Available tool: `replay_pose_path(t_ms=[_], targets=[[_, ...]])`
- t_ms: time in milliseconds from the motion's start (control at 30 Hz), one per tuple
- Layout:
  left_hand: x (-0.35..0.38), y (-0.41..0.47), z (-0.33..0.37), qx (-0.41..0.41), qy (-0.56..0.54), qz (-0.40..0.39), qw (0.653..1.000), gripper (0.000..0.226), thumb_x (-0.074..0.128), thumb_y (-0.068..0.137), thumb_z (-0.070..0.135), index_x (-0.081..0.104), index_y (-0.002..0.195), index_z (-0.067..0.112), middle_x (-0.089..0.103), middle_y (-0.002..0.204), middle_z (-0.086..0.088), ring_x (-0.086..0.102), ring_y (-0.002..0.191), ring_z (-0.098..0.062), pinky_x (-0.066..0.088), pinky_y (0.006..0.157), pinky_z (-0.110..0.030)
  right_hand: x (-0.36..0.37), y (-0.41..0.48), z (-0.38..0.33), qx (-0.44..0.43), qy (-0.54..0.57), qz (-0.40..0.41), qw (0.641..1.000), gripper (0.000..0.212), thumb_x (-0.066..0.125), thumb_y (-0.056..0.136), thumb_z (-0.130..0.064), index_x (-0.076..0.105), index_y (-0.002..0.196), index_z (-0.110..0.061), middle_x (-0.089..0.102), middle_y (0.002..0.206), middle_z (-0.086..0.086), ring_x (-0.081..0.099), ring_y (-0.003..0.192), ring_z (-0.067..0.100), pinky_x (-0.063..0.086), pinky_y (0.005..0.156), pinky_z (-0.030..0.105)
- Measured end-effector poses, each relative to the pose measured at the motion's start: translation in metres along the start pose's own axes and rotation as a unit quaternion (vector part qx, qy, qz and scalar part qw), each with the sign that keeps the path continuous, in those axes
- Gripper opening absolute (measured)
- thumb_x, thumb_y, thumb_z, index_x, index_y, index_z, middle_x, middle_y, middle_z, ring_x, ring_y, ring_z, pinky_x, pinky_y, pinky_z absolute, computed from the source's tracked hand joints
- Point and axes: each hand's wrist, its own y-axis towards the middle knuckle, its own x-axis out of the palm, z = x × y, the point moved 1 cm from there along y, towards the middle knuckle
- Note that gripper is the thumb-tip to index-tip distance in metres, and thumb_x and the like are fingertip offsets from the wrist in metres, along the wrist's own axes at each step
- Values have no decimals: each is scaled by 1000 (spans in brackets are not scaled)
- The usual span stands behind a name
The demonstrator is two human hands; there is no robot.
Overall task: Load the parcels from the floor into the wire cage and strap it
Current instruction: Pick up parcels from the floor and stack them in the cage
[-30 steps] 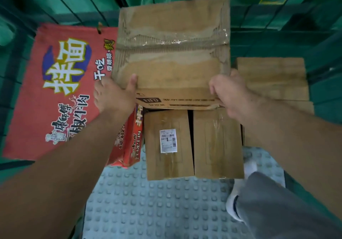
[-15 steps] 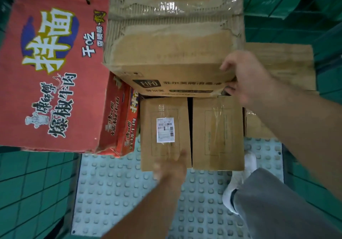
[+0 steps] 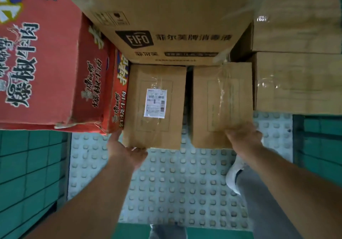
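From my feed I see the left grip at the near left corner of the labelled box. Its fingers run up the box's left side and the thumb lies under the near edge, so it holds that corner. The right grip is blurred, but its fingers curl over the near right corner of the plain box and hold it. The two brown parcels lie side by side in the middle of the frame on the studded floor plate, with a dark gap between them. Their far ends are tucked under the big FIFO carton, which rests on top of them at upper centre. The red noodle carton fills the upper left and sits on a second red carton, which touches the labelled box's left side. At the right edge, two taped cardboard boxes are stacked just beside the plain box. Wire mesh of the wire cage shows at lower left over green flooring. A grey trouser leg and a white shoe stand on the plate at lower right.
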Motion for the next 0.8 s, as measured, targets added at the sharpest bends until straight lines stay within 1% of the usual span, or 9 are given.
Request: replay_pose_path(t_ms=[67, 133, 167, 267, 367, 533, 667, 733, 800], targets=[[-13, 3, 0, 47, 215, 83, 972, 76, 69, 81, 56, 47, 138, 11, 59, 128, -16, 57, 122, -35, 44, 102, -48, 0, 8, 2, -7, -13, 62, 998, 80, 64, 80, -70, 39, 138, -22, 43, 136, 19, 46, 117, 39, 48, 98, 53], [-15, 4, -7, 182, 422, 213, 862, 68, 69, 75, 50, 55, 127, 9, 64, 115, -15, 63, 104, -35, 51, 84, -41, -2, 14, 2, -15, 29, 84, 996, 101, 73, 75, -72, 27, 150, -23, 31, 154, 20, 32, 139, 44, 38, 111, 61], [-6, -1, -11, 262, 487, 212, 806, 54, 65, 71, 46, 61, 114, 13, 68, 107, -16, 67, 95, -36, 55, 76, -38, -1, 18, 2, -19, 54, 72, 996, 116, 79, 71, -70, 16, 156, -23, 24, 160, 20, 26, 145, 44, 33, 116, 61], [34, -9, -27, 416, 646, 40, 639, 17, 57, 80, 45, 56, 83, 29, 67, 88, -5, 69, 90, -30, 55, 74, -35, 8, 20, 6, -35, 26, 28, 999, 150, 89, 60, -65, -18, 159, -26, 12, 166, 20, 19, 151, 43, 27, 119, 62], [97, -22, -39, 458, 743, -72, 483, 33, 58, 94, 43, 59, 124, 31, 58, 124, 4, 53, 119, -21, 46, 104, -42, 19, 21, 16, -39, 0, 41, 998, 157, 91, 58, -63, -26, 157, -28, 6, 167, 17, 20, 149, 44, 32, 116, 64], [207, -25, -27, 452, 781, -92, 421, 64, 60, 93, 50, 41, 151, 30, 51, 145, -6, 60, 120, -29, 55, 99, -47, 24, 20, 26, -49, 26, 39, 998, 152, 90, 62, -62, -26, 157, -33, 5, 168, 12, 23, 148, 42, 34, 114, 62], [253, -46, 4, 469, 811, -55, 345, 46, 46, 102, 37, 54, 143, 18, 63, 135, -11, 62, 119, -33, 52, 99, -38, 21, 26, 32, -70, 42, 36, 996, 150, 92, 63, -55, -23, 157, -36, 8, 166, 9, 26, 148, 40, 34, 114, 59], [249, -48, 12, 444, 824, -56, 347, 53, 43, 97, 42, 47, 148, 30, 59, 141, -9, 59, 122, -35, 49, 105, -41, 17, 26, 32, -83, 56, 31, 994, 149, 94, 62, -51, -20, 158, -38, 12, 163, 10, 28, 145, 41, 35, 115, 60], [235, -44, 16, 455, 835, -32, 309, 57, 47, 96, 40, 37, 152, 40, 47, 151, -8, 43, 137, -36, 34, 117, -45, 19, 22, 29, -105, 65, 27, 992, 149, 95, 61, -48, -17, 159, -36, 16, 161, 11, 31, 143, 41, 35, 116, 59]])
